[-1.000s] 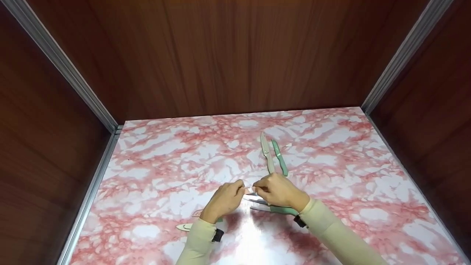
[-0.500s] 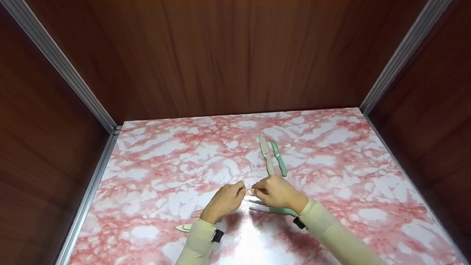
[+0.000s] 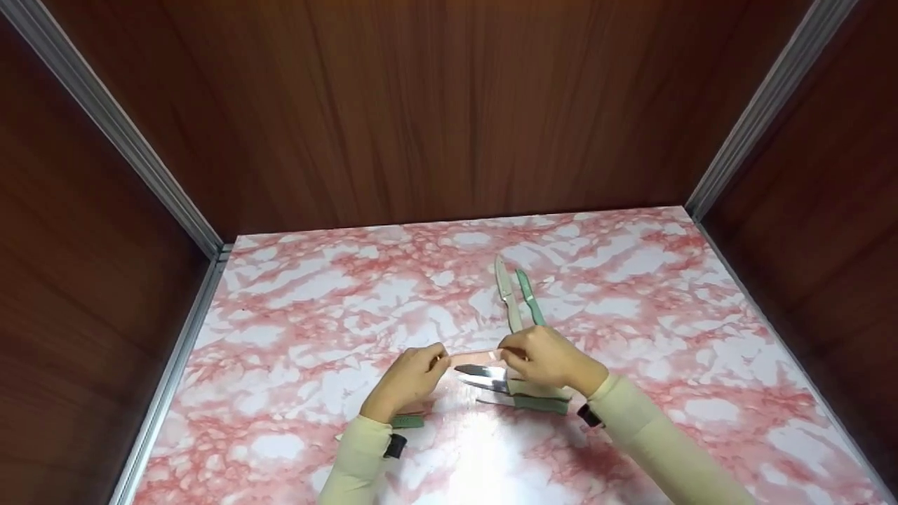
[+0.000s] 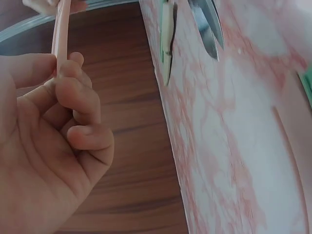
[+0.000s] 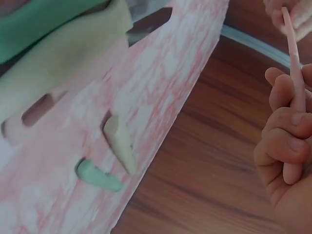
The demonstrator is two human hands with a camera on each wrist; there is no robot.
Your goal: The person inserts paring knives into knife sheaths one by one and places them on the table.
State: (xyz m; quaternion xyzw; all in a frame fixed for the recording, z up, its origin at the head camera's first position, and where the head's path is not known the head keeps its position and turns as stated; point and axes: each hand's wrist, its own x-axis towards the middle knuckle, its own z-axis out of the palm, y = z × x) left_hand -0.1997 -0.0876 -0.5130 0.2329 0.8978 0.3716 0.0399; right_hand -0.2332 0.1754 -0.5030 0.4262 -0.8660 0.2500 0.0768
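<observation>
A slim pink knife (image 3: 471,358) in a pink sheath is held level between both hands, above the table. My left hand (image 3: 405,382) pinches its sheathed end between thumb and fingers. The right hand (image 3: 551,359) has its fingers curled round the pink handle (image 5: 293,170), seen in the right wrist view. Below the right hand lie a cream-handled knife (image 3: 537,390) and a green-handled knife (image 3: 540,405), both with bare blades pointing left. Under the left forearm a green sheath (image 3: 408,421) shows, with other sheaths partly hidden by the sleeve.
Farther back on the pink-and-white marbled table (image 3: 316,330) lie a sheathed cream knife (image 3: 504,280) and a sheathed green knife (image 3: 526,289), side by side. Brown wood panels (image 3: 449,112) with metal corner rails enclose the back and sides.
The hands, close together before, have moved apart, and a longer pink stretch of the sheathed knife shows between them. The bare blades below are now more visible.
</observation>
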